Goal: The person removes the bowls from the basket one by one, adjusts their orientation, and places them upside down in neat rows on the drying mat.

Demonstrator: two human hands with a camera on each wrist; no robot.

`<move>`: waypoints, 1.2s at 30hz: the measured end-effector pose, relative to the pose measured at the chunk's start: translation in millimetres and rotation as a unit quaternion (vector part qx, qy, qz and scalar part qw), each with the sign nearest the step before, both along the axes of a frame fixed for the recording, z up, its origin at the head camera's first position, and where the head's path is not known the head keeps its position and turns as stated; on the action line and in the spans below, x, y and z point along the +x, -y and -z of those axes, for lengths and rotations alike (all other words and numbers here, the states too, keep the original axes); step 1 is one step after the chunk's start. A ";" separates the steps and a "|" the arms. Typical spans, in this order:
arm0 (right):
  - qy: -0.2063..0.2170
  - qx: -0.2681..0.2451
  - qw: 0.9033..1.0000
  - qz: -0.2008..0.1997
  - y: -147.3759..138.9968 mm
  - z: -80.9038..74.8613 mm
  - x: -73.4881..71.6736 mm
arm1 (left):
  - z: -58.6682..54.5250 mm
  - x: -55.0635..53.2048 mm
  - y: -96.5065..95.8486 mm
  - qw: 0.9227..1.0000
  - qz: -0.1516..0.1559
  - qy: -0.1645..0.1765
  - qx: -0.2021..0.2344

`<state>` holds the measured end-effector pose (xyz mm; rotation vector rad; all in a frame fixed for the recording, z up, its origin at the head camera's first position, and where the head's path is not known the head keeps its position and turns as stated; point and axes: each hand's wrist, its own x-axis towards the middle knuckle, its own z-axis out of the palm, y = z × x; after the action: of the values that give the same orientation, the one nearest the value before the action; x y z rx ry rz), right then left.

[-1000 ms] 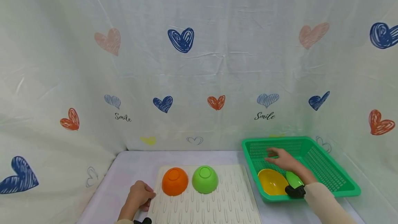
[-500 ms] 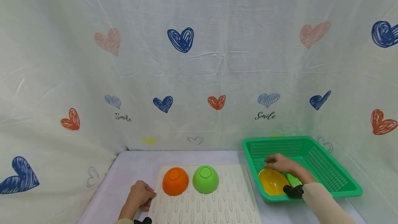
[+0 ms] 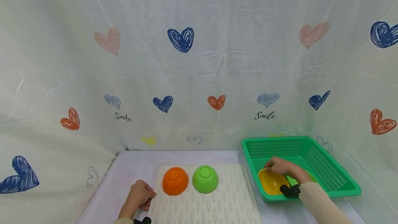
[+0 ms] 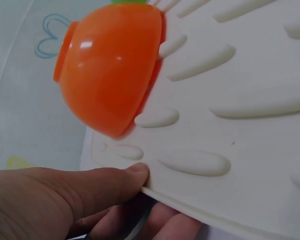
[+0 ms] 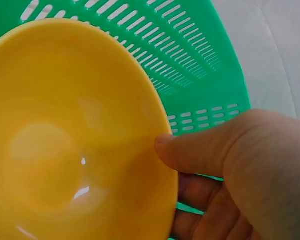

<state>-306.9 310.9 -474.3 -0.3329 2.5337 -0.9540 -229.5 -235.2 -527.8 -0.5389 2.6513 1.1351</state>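
Note:
My right hand (image 3: 277, 166) reaches into the green basket (image 3: 339, 193) and pinches the rim of a yellow bowl (image 3: 271, 183). In the right wrist view the thumb lies on the bowl's inner side, with the fingers behind its rim. A light green item (image 3: 312, 177) beside the bowl is partly hidden by my right forearm. My left hand (image 3: 140, 195) pinches the left edge of a cream ribbed mat (image 3: 230, 201), thumb on top and fingers below. Upside down on the mat sit an orange bowl (image 3: 175, 181) and a green bowl (image 3: 205, 179), side by side.
The basket stands on the white-covered table (image 3: 136, 163) to the right of the mat. Behind and at both sides hangs a white curtain (image 3: 199, 72) printed with hearts.
My right hand has come down inside the basket from above the yellow bowl and taken hold of its rim. The left hand has stayed at the mat's edge.

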 end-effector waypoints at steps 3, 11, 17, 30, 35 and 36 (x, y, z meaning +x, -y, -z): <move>-0.016 -0.002 1.000 -0.023 -2.0 0.0 -2.1 | -1.0 0.3 -0.2 1.000 0.002 0.003 -0.001; -0.051 -0.033 0.997 -0.041 -13.7 -8.0 -0.2 | -1.1 -1.1 -2.0 1.000 0.000 0.009 0.000; -0.039 -0.058 0.997 0.013 -18.5 -17.1 2.1 | -1.5 -0.6 -2.3 1.000 -0.010 0.007 -0.004; -0.053 -0.095 0.991 0.071 -22.7 -60.0 20.4 | -0.2 -1.9 1.4 1.000 -0.012 0.019 0.010; -0.054 -0.112 0.989 0.075 -21.1 -64.0 26.5 | 1.5 -0.4 2.0 1.000 -0.013 0.006 0.015; -0.054 -0.115 0.989 0.075 -20.0 -64.2 28.1 | 2.0 0.0 2.0 1.000 -0.012 0.003 0.016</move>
<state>-278.8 330.9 -410.1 -0.2712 2.5789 -1.3258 -229.5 -237.2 -529.8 -0.5685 2.6234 1.1778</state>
